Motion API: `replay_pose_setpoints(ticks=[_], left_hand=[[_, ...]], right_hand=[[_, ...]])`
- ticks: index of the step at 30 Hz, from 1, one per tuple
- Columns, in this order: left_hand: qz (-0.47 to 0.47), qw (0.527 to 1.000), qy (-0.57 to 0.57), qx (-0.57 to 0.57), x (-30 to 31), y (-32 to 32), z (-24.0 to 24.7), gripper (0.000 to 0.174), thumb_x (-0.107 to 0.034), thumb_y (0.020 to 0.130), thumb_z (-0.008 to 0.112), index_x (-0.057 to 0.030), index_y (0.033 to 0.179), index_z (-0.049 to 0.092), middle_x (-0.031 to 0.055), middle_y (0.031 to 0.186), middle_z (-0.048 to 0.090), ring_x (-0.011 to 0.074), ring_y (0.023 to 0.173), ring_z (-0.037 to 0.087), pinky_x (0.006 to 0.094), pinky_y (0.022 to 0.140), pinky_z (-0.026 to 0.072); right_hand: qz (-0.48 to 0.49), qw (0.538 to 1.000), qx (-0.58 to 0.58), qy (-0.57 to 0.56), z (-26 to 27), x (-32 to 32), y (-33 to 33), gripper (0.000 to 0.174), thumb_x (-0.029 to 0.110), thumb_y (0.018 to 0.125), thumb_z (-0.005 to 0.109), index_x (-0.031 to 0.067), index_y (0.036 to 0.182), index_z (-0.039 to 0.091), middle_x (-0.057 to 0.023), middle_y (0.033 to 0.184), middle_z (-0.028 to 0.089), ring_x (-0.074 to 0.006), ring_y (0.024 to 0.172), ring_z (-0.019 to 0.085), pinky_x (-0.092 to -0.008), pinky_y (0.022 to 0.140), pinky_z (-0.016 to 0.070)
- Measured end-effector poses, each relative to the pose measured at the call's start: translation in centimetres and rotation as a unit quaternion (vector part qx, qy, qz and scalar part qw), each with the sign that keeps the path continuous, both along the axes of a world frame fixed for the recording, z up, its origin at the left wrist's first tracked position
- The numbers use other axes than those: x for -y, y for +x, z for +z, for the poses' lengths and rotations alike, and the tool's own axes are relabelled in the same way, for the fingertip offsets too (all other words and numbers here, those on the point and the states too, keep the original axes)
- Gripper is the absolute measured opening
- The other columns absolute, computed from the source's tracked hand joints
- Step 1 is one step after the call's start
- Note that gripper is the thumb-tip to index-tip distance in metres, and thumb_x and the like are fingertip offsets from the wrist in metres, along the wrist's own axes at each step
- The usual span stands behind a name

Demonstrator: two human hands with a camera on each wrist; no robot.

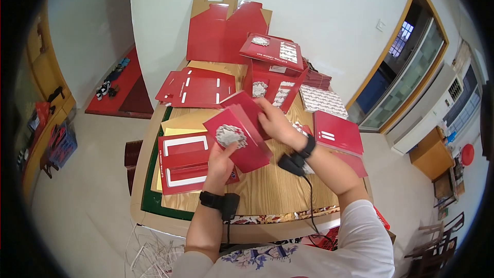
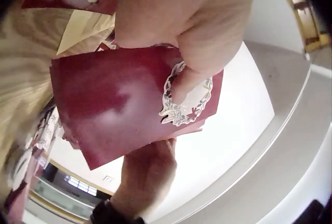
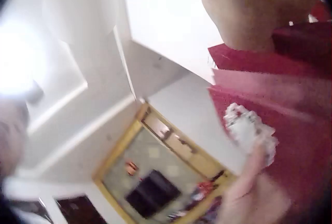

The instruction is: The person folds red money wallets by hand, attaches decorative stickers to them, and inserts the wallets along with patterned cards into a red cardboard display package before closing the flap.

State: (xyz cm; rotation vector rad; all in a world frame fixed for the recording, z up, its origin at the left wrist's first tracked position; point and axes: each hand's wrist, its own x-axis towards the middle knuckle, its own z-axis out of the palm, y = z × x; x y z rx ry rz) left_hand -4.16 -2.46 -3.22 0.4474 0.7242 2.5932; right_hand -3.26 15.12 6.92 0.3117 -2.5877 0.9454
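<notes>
A few red card wallets (image 1: pixel 247 149) with a silver wreath emblem (image 1: pixel 230 136) are held above the table. The left hand (image 1: pixel 220 167) grips their lower left side, its thumb lying on the wreath (image 2: pixel 194 97). The right hand (image 1: pixel 278 123) pinches the upper edge of the rear wallets, which fan apart from the front one. In the left wrist view the right hand (image 2: pixel 148 169) shows below the red wallets (image 2: pixel 114 99). In the right wrist view the left thumb presses the wreath (image 3: pixel 249 133); the right fingertips are hidden.
On the table (image 1: pixel 262 195) lie a flat red printed box (image 1: pixel 180 162), red box sheets (image 1: pixel 198 88) and a stack of red wallets (image 1: pixel 337 133). An upright red box (image 1: pixel 275 85) with a printed one on top (image 1: pixel 272 50) stands behind, beside patterned white sheets (image 1: pixel 323 101).
</notes>
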Motion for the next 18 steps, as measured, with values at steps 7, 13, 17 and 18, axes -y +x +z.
replay_pose_setpoints(ticks=[7,13,17,18], left_hand=[[0.039,0.976,-0.153,-0.148,-2.0,3.3,1.6,0.035,0.002,0.085,0.055,-0.0008,0.119,0.046,0.0069,0.112,0.057,0.0155,0.102,0.055,0.0302,0.09,0.044],[0.11,0.928,-0.257,-0.246,-3.9,5.1,0.3,0.052,0.005,0.08,0.061,0.0005,0.125,0.037,0.011,0.113,0.056,0.0176,0.105,0.055,0.0301,0.089,0.045],[0.031,0.902,-0.284,-0.323,-4.2,5.2,-0.7,0.055,0.004,0.077,0.062,0.0006,0.125,0.035,0.0106,0.118,0.051,0.0181,0.109,0.052,0.0308,0.091,0.0443],[0.008,0.907,-0.286,-0.309,-4.1,5.1,-0.9,0.055,0.004,0.077,0.062,0.0003,0.125,0.036,0.0104,0.119,0.051,0.018,0.109,0.052,0.0308,0.091,0.0442]], right_hand=[[0.064,0.878,0.153,-0.449,-1.9,-1.3,8.6,0.035,-0.008,0.087,0.037,0.0023,0.12,0.041,-0.0075,0.118,0.054,-0.0116,0.107,0.05,-0.0235,0.091,0.0387],[-0.006,0.909,0.007,-0.417,-6.8,-0.3,10.9,0.043,-0.001,0.087,0.048,0.0011,0.128,0.034,-0.0078,0.122,0.046,-0.0152,0.112,0.045,-0.0288,0.094,0.0364],[-0.029,0.944,-0.049,-0.326,-11.0,0.0,12.4,0.047,-0.001,0.086,0.051,0.0007,0.129,0.031,-0.0084,0.119,0.046,-0.0165,0.109,0.046,-0.0303,0.094,0.0371],[-0.035,0.946,-0.051,-0.318,-11.3,0.5,12.5,0.046,0.0,0.087,0.051,0.0005,0.129,0.032,-0.0084,0.118,0.046,-0.0162,0.109,0.046,-0.0299,0.094,0.0375]])
